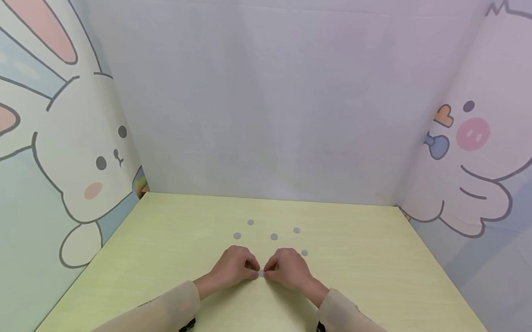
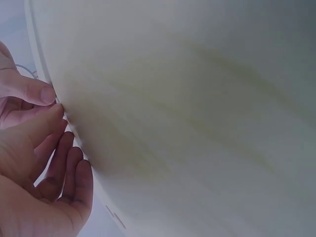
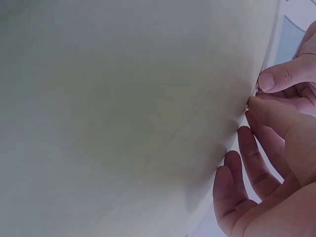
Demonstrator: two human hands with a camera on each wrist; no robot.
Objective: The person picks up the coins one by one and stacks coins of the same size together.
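I observe one disc (image 1: 261, 273) between left hand (image 1: 233, 267) and right hand (image 1: 290, 269); behind, five discs (image 1: 274, 236) lie on the table (image 1: 171, 241).

I can't read a word, label, brand, number or sign from where I stand. The small, flat, round grey discs (image 1: 274, 236) on the pale yellow-green tabletop (image 1: 166, 250) are too small to show any marking; the pale walls printed with cartoon animals (image 1: 73, 154) show drawings.

Either side of the tabletop (image 1: 171, 236) allows passage, while five discs (image 1: 274, 236) obstruct beyond the fingers (image 1: 254, 261).
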